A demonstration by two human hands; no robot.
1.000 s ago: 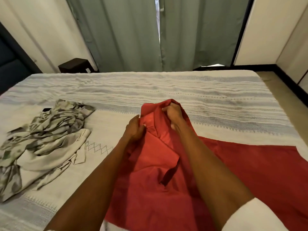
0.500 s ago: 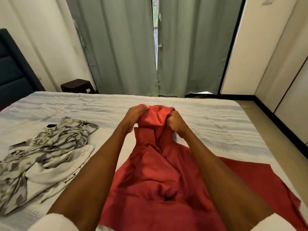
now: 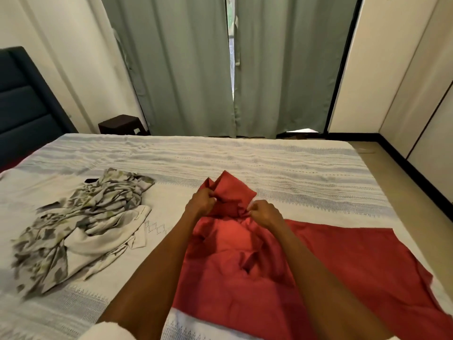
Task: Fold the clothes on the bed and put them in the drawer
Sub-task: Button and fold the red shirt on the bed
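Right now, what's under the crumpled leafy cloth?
The leafy cloth lies on the bedspread. A small dark thing peeks out at its far edge; anything else beneath is covered.

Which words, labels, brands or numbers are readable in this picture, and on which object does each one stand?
None can be read. The red garment, the patterned clothes and the bed cover show no text; the cover's stitched zigzag is a pattern, not letters.

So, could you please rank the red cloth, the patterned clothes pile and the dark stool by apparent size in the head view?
1. red cloth
2. patterned clothes pile
3. dark stool, though it stands farther from the camera, so it looks smaller than it is.
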